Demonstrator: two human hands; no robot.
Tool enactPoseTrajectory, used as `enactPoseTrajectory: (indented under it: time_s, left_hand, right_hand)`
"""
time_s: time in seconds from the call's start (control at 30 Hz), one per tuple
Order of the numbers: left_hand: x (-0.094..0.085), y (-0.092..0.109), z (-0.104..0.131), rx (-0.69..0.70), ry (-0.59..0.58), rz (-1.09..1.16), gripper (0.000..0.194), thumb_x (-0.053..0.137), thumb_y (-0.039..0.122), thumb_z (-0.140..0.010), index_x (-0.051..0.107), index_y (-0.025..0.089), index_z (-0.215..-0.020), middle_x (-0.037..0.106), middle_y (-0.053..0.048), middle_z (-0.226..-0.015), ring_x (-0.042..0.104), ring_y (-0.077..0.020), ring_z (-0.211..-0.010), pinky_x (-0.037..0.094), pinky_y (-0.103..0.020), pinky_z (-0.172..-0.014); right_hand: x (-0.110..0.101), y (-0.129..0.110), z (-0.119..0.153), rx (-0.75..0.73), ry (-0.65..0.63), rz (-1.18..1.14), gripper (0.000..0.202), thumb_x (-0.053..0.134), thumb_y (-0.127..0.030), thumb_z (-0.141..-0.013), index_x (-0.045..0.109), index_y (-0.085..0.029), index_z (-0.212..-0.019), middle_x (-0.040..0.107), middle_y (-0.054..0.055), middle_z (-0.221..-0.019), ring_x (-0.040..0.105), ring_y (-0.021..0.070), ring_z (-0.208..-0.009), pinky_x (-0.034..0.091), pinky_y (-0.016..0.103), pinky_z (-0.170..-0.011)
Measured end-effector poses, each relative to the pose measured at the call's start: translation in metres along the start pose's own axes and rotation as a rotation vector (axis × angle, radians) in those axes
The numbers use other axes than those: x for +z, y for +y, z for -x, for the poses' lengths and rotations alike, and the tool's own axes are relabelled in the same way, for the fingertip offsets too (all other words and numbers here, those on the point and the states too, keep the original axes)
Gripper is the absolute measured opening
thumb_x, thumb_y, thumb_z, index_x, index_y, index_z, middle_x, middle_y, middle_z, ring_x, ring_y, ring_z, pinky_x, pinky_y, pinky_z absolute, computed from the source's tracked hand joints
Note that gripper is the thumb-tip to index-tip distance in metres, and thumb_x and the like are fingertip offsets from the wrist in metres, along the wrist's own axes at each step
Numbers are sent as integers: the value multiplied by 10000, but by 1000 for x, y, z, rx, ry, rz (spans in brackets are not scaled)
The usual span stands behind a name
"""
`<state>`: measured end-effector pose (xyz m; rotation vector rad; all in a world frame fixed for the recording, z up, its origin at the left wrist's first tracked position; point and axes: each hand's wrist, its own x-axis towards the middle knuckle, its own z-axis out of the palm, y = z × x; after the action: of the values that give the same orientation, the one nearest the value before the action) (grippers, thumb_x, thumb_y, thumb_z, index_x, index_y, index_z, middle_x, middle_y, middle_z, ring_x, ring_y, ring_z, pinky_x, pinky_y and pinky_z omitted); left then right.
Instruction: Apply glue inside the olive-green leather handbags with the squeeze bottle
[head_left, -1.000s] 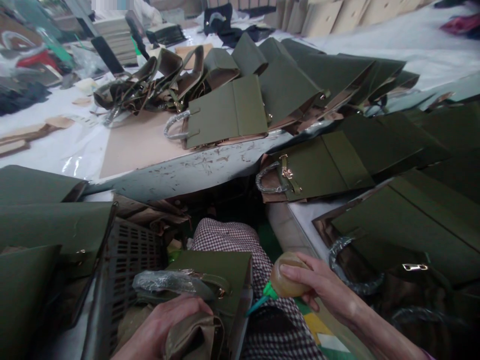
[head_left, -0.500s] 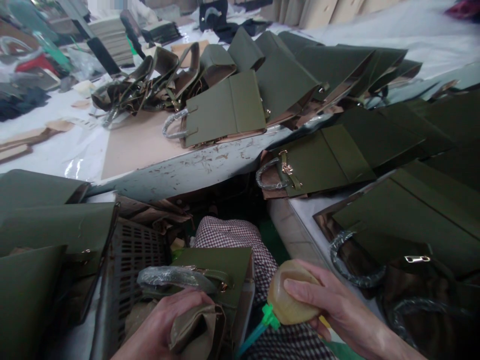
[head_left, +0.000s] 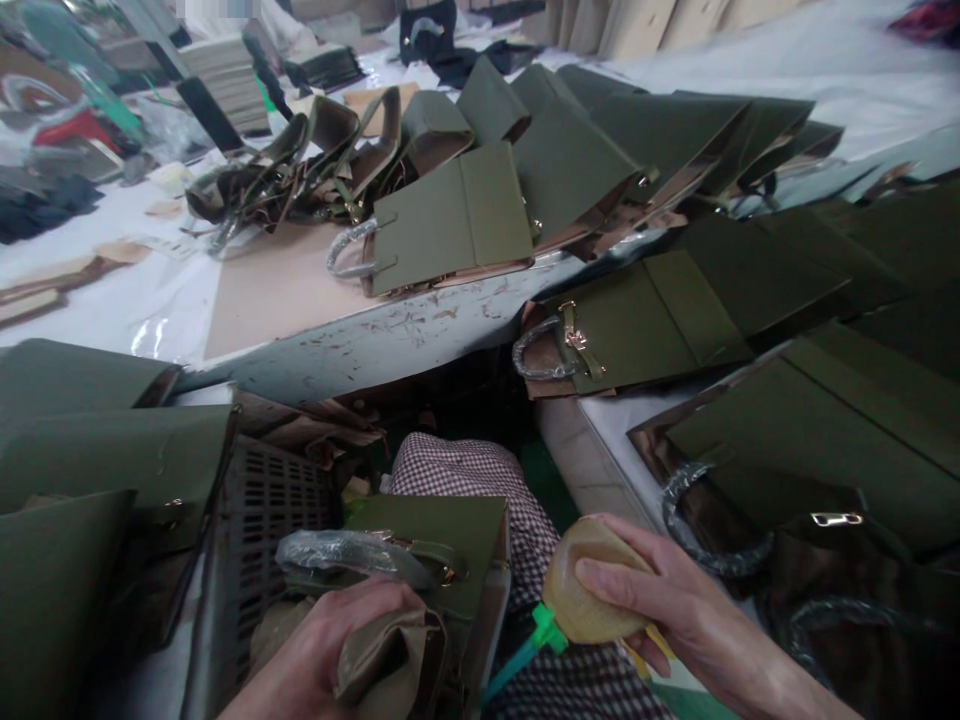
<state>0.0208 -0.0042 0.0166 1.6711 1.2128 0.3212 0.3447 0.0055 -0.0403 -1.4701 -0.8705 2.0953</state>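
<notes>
An olive-green handbag point(head_left: 439, 515) rests on my lap, its handle point(head_left: 337, 552) wrapped in clear plastic. My left hand point(head_left: 352, 630) is closed on the bag's brown lining point(head_left: 390, 665), which bulges out at the near side. My right hand point(head_left: 637, 590) grips a yellowish squeeze bottle point(head_left: 592, 585). Its green collar point(head_left: 550, 628) and long teal nozzle point(head_left: 510, 672) point down and left beside the bag's near edge. The nozzle's tip is out of sight below the frame.
More olive handbags lie on the table ahead point(head_left: 262, 290) and the right-hand table point(head_left: 611, 440). A grey plastic crate point(head_left: 274, 540) stands to my left, close to further green bags point(head_left: 112, 450). Checkered cloth point(head_left: 457, 465) covers my legs.
My right hand has shifted slightly to the right with the squeeze bottle, and the nozzle has moved with it. My left hand and the lining have moved only a little to the left.
</notes>
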Motion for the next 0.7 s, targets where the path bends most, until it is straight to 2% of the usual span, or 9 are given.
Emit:
enactPoseTrajectory:
  time_s: [0.23, 0.37, 0.6, 0.7]
  left_hand:
    - [0, -1, 0, -6, 7, -9, 60, 722, 256, -812, 750, 251, -865, 790, 8, -828, 735, -183, -754, 561, -218, -714]
    - [1, -3, 0, 40, 10, -45, 62, 744, 266, -821, 740, 250, -881, 778, 14, -819, 726, -172, -740, 556, -205, -708]
    - [1, -3, -1, 10, 12, -18, 134, 744, 240, -798, 757, 250, -931, 798, -4, -867, 738, -197, -803, 582, -221, -760]
    - [2, -6, -3, 40, 36, -27, 129, 737, 210, -795, 746, 248, -918, 788, 2, -848, 731, -190, -779, 584, -216, -748]
  right_hand:
    - [-6, 0, -12, -25, 78, 97, 456, 794, -615, -827, 721, -197, -996, 594, -21, -720, 465, 93, -490, 330, 166, -358]
    - [-14, 8, -20, -36, 97, 158, 479, 779, -635, -829, 702, -199, -1010, 585, -29, -722, 482, 97, -493, 351, 173, -360]
    - [-23, 23, -29, -42, 230, 340, 535, 695, -668, -848, 655, -199, -1101, 628, -12, -760, 531, 134, -514, 411, 222, -381]
    - [-24, 27, -32, -36, 281, 393, 573, 681, -659, -845, 631, -195, -1177, 660, 7, -804, 538, 146, -496, 429, 257, -386]
